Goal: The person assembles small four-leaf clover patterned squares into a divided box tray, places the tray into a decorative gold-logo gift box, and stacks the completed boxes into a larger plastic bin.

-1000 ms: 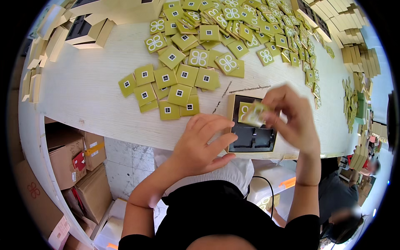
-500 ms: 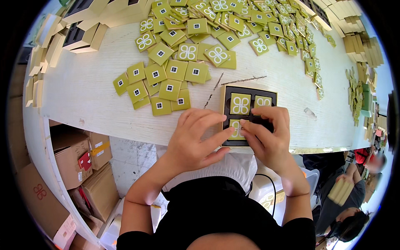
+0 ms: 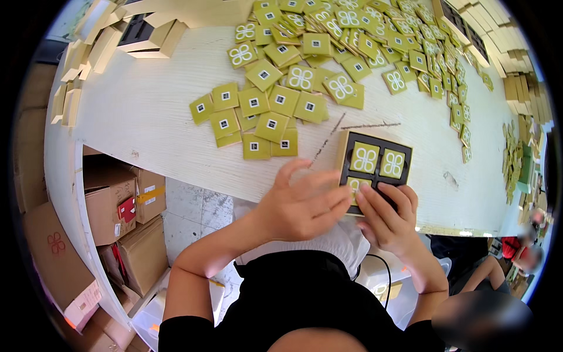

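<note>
Head view: open box at the front edge of a white wood-grain counter [image 3: 141, 123].
Box: cream-walled, roughly square box [image 3: 341, 154] with black four-pocket insert, turned slightly; no clear long axis.
Rear pockets: green square rear-left tile [image 3: 365, 158] and green square rear-right tile [image 3: 392, 163], both with white loop marks.
Front-left pocket: green square front-left tile [image 3: 354, 183], partly covered by fingers.
Right hand [image 3: 390, 223]: over the front-right corner; fingers bent, side by side, thumb apart. Pinching anything? Can't tell.
Left hand [image 3: 298, 206]: fingers spread, by the front-left corner; motion-blurred, so contact is uncertain.
Key relation: front-left tile is left and rearward of right palm, index tip at it; right looks nearer.
Front-right pocket: hidden under right hand.
Loose stock: green square tiles [image 3: 284, 100], heaped toward the counter's rear edge.
</note>
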A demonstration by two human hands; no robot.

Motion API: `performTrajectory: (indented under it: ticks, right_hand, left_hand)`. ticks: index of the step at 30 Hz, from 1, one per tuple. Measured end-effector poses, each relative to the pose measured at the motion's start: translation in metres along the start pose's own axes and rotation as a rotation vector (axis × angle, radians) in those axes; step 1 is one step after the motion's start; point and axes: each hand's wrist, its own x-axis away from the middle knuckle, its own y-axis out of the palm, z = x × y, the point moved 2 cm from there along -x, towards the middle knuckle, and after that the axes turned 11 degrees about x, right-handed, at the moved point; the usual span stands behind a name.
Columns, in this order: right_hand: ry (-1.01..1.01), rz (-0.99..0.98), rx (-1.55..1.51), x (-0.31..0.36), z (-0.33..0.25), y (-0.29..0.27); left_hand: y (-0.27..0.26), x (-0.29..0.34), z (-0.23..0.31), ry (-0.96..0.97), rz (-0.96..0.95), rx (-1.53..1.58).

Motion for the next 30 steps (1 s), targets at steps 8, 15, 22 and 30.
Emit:
performTrajectory:
  ticks: [8,15,22,30]
  right_hand:
    - [-0.116,0.052,-0.447,-0.041,0.039,-0.008]
    - [-0.053,-0.010,-0.323,-0.157,0.032,0.038]
    - [-0.246,-0.276,-0.117,-0.163,0.028,0.037]
    - [0.103,-0.021,-0.582,-0.148,0.062,0.027]
  left_hand:
    - [-0.005,-0.001,-0.002,-0.024,-0.019,0.131]
    - [-0.010,0.002,-0.008,-0.042,0.045,0.276]
    - [-0.009,0.003,-0.011,-0.076,0.080,0.317]
    - [-0.008,0.001,-0.010,-0.063,0.048,0.306]
